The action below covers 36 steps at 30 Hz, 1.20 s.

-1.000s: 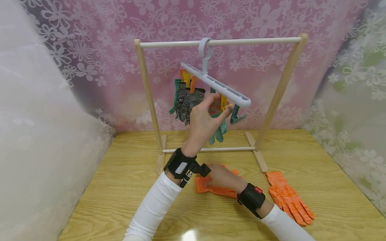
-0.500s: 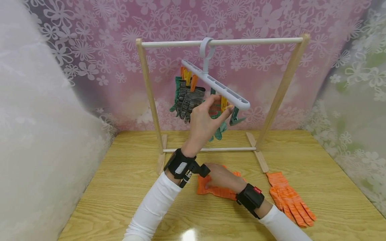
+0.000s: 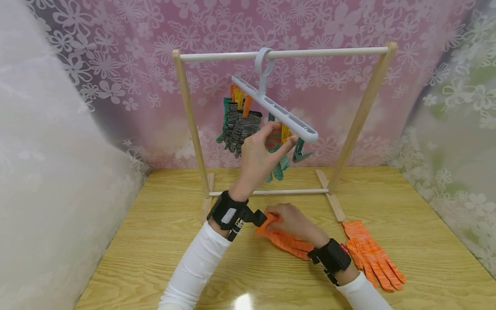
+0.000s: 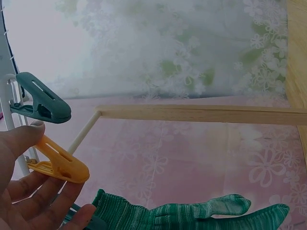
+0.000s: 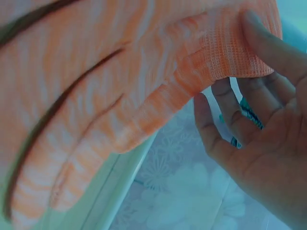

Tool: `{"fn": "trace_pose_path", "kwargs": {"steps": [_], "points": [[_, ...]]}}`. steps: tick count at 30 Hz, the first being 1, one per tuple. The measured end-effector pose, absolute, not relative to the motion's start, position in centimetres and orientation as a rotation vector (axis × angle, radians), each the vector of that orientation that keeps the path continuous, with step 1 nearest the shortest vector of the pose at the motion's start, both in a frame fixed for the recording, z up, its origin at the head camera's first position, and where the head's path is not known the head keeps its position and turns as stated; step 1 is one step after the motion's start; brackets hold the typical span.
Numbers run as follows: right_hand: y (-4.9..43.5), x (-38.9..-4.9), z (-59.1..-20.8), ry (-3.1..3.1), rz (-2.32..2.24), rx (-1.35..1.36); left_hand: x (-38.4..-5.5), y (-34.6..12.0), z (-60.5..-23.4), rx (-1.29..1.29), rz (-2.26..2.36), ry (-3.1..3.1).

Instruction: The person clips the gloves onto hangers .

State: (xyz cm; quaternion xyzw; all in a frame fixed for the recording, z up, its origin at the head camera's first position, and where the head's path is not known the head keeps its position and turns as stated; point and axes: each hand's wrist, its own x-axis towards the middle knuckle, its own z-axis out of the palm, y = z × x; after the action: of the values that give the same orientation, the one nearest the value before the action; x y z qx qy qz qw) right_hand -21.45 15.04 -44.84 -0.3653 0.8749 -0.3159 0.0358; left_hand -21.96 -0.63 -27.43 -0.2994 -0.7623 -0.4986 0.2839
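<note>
My left hand (image 3: pixel 257 157) pinches a yellow clothespin (image 4: pixel 62 165) that hangs under the pale hanger (image 3: pixel 284 114). In the left wrist view, thumb and fingers lie on either side of that clothespin. A dark green clothespin (image 4: pixel 45 103) hangs beside it, at the hanger's near end. My right hand (image 3: pixel 294 224) holds an orange glove (image 3: pixel 288 245) by its cuff, low over the table. In the right wrist view, the thumb lies on the knitted cuff (image 5: pixel 235 43) with fingers behind it. Partly behind my left hand hangs a green glove (image 4: pixel 163 215).
Grey gloves (image 3: pixel 244 129) hang from orange and yellow clothespins at the hanger's far end, with a green glove (image 3: pixel 226 114) behind. A wooden rack (image 3: pixel 358 116) with a white rod bears the hanger. Another orange glove (image 3: pixel 372 256) lies on the wooden table (image 3: pixel 155 258) at right.
My right hand has taken the orange glove's cuff and raised it from the table. My left hand stays at the yellow clothespin; the hanger has shifted only slightly.
</note>
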Motion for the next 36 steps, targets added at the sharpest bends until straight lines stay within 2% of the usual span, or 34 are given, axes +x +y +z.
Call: {"fn": "trace_pose_path", "kwargs": {"steps": [7, 16, 26, 36], "points": [[16.2, -21.4, -43.8, 2.721, -1.039, -1.055, -21.9, -0.9, -27.4, -0.803, -1.356, -2.065], [17.2, -21.9, -42.5, 2.656, -1.149, -1.137, -22.1, -0.8, -27.5, -0.804, -1.356, -2.055], [18.1, -21.9, -41.5, 2.659, -1.418, -0.907, -21.9, -0.9, -27.6, -0.777, -1.396, -2.075], [18.6, -21.9, -41.0, 2.665, -1.549, -0.878, -22.1, -0.8, -27.8, -0.774, -1.382, -2.07]]}}
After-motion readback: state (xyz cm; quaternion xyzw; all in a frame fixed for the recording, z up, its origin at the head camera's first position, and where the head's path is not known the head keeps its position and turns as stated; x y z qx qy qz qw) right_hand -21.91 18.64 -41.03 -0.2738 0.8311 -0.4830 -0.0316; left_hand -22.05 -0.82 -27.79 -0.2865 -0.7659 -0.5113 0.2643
